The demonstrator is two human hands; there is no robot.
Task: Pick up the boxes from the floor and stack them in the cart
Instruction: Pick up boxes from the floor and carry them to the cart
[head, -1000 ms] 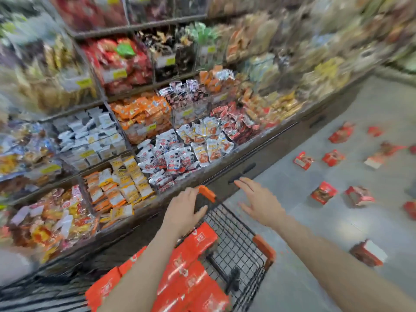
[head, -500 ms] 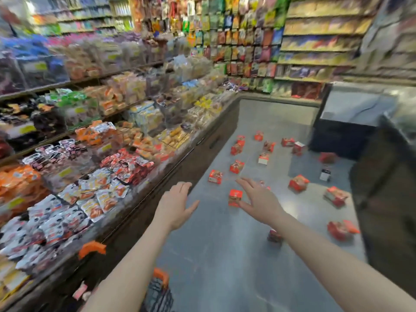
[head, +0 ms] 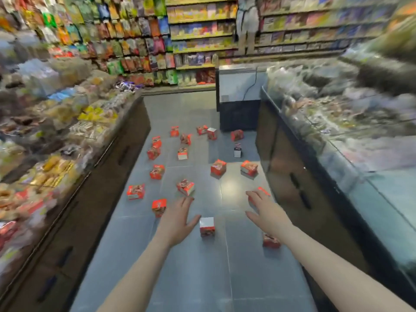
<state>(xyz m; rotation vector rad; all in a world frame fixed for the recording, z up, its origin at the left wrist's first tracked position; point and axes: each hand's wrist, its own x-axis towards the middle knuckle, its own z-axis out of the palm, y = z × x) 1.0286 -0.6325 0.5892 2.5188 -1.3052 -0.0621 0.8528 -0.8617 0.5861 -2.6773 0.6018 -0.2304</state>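
Several small red boxes lie scattered over the grey tiled aisle floor. The nearest box (head: 207, 226) shows a white face and sits between my two hands. Another red box (head: 159, 207) lies just left of my left hand (head: 180, 219), and one (head: 271, 240) lies below my right forearm. A box (head: 262, 192) is partly hidden behind my right hand (head: 264, 209). Both hands are stretched forward above the floor, fingers spread, holding nothing. The cart is out of view.
A dark counter (head: 108, 176) topped with packaged snacks runs along the left. A glass-topped display case (head: 315, 176) lines the right. A dark chest cabinet (head: 238, 109) stands at the aisle's far end, with stocked shelves (head: 198, 37) behind it.
My view has swung from the cart and the left snack shelf to face down the aisle. My left hand has left the cart handle; both hands now reach out over the boxes.
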